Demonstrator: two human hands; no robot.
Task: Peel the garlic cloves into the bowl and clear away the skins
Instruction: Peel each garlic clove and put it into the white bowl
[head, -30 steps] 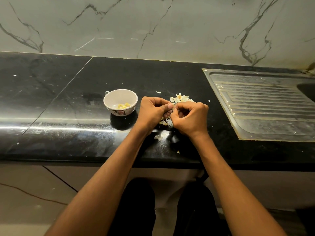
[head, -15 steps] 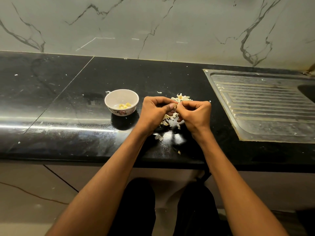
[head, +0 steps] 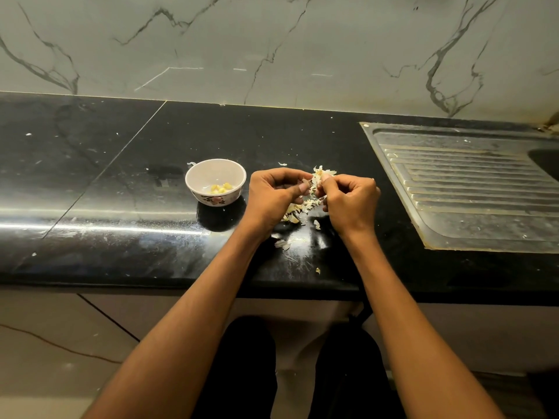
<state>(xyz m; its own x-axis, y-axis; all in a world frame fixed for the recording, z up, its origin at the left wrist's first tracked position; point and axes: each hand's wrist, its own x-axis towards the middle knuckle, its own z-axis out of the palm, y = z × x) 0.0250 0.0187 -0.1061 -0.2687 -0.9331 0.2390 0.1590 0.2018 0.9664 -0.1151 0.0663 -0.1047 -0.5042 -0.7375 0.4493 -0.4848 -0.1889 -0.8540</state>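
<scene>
Both hands pinched 1 garlic clove (head: 314, 189) between curled fingertips, the left hand (head: 276, 196) steadying, the right hand (head: 351, 201) picking at the skin. Loose skins (head: 298, 211) lay under and just beyond them on the black counter (head: 121, 182). The bowl (head: 215, 180), just left, held a few peeled cloves (head: 220, 189). Best to keep the peeling over that pile, so the skins stayed out of the bowl.
</scene>
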